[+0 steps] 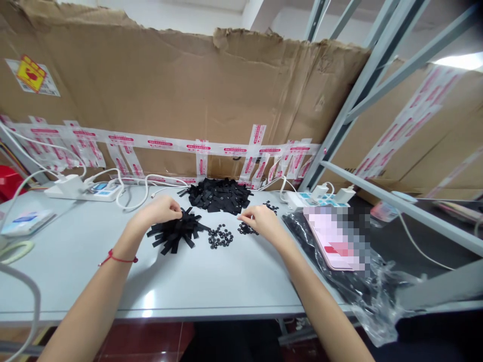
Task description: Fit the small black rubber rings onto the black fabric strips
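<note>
In the head view, our left hand (165,208) is drawn into a pinch at a cluster of black strips (175,232); our right hand (263,221) is pinched beside some small rings (247,230), and we cannot tell what either grips. Between them, black discs (221,237) lie on the table (188,286), a strip pile (219,195) behind

Before me the strips (221,196) are plain black, the rings (217,239) black too, and my counter (226,281) is pale grey-white. I wear a red bracelet (117,259). The cardboard (169,85) is brown, its tape (162,144) white with a repeating pinkish-red print, its sticker (32,73) yellow and red.
</note>
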The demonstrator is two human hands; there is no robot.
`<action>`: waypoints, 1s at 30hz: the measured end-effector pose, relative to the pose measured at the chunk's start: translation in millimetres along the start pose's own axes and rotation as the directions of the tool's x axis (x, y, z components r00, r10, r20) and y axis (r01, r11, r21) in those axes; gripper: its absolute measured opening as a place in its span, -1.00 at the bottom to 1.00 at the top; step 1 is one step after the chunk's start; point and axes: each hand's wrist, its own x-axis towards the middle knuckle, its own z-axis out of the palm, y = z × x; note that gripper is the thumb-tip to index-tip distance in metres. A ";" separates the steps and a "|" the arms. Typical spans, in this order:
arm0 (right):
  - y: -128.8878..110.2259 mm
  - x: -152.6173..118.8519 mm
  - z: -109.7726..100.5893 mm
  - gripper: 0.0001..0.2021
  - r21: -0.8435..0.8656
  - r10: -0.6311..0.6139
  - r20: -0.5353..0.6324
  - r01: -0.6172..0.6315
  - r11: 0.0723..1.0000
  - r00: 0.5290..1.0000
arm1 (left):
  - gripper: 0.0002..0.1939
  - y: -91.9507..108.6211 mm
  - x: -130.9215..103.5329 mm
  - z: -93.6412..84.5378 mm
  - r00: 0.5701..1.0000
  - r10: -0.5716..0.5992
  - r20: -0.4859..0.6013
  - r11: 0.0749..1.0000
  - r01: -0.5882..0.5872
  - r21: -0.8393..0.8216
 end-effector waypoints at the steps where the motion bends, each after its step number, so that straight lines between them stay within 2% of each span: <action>1: 0.7 -0.2 -2.2 -0.82 -0.035 0.033 0.015 -0.032 0.999 0.999 | -0.80 -4.7 0.3 -2.9 1.000 -0.013 -0.004 1.000 0.013 0.008; 5: 4.4 -0.3 -3.6 -0.87 -0.160 0.129 0.012 -0.125 0.979 0.992 | -0.81 -12.0 -3.3 -11.9 0.999 -0.048 0.018 0.998 0.047 0.045; 7: 7.6 0.3 -2.3 -0.86 -0.183 0.142 0.027 -0.135 0.974 0.989 | -0.77 -8.4 -6.9 -13.7 0.991 -0.132 -0.009 0.985 0.132 0.112; 9: 11.3 0.9 -1.0 -0.83 -0.198 0.150 0.051 -0.138 0.971 0.987 | -0.67 -0.4 -7.9 -10.3 0.965 -0.214 -0.154 0.950 0.242 0.199; 11: 14.5 1.5 0.1 -0.81 -0.200 0.156 0.067 -0.140 0.970 0.985 | -0.62 10.7 -3.1 -0.3 0.917 -0.170 -0.361 0.926 0.274 0.260; 13: 16.3 1.8 0.9 -0.82 -0.189 0.160 0.079 -0.143 0.971 0.984 | -0.69 23.1 8.9 15.1 0.889 0.026 -0.457 0.950 0.120 0.289; 14: 16.5 1.9 1.1 -0.83 -0.181 0.159 0.077 -0.143 0.973 0.984 | -0.74 29.2 17.2 24.0 0.895 0.148 -0.421 0.957 -0.022 0.290; 15: 16.2 2.0 1.3 -0.83 -0.175 0.159 0.070 -0.145 0.974 0.985 | -0.78 35.0 26.5 32.9 0.907 0.260 -0.332 0.945 -0.167 0.282; 16: 15.5 2.0 1.4 -0.81 -0.173 0.161 0.057 -0.149 0.974 0.985 | -0.81 40.2 36.2 41.5 0.906 0.337 -0.258 0.923 -0.264 0.279; 17: 14.4 1.9 1.5 -0.79 -0.173 0.165 0.040 -0.156 0.972 0.985 | -0.81 44.8 45.6 49.2 0.906 0.375 -0.198 0.906 -0.312 0.287; 18: 13.0 1.8 1.6 -0.77 -0.176 0.169 0.021 -0.163 0.971 0.985 | -0.81 48.5 54.3 55.8 0.915 0.369 -0.162 0.901 -0.310 0.303; 21: 8.1 1.0 1.7 -0.70 -0.191 0.182 -0.023 -0.183 0.964 0.983 | -0.88 53.9 73.0 66.8 0.928 0.339 -0.155 0.913 -0.284 0.293; 26: 0.8 -1.8 0.3 -0.69 -0.179 0.179 -0.086 -0.192 0.965 0.980 | -0.86 46.1 78.7 60.3 0.921 0.343 -0.183 0.932 -0.310 0.188; 28: -1.6 -2.6 0.4 -0.70 -0.121 0.169 -0.124 -0.184 0.975 0.978 | -0.85 42.8 74.4 55.4 0.914 0.352 -0.201 0.936 -0.350 0.049; 30: -4.1 -2.6 2.1 -0.70 0.016 0.134 -0.162 -0.133 0.991 0.978 | -0.79 43.0 67.0 52.6 0.911 0.344 -0.228 0.900 -0.389 -0.197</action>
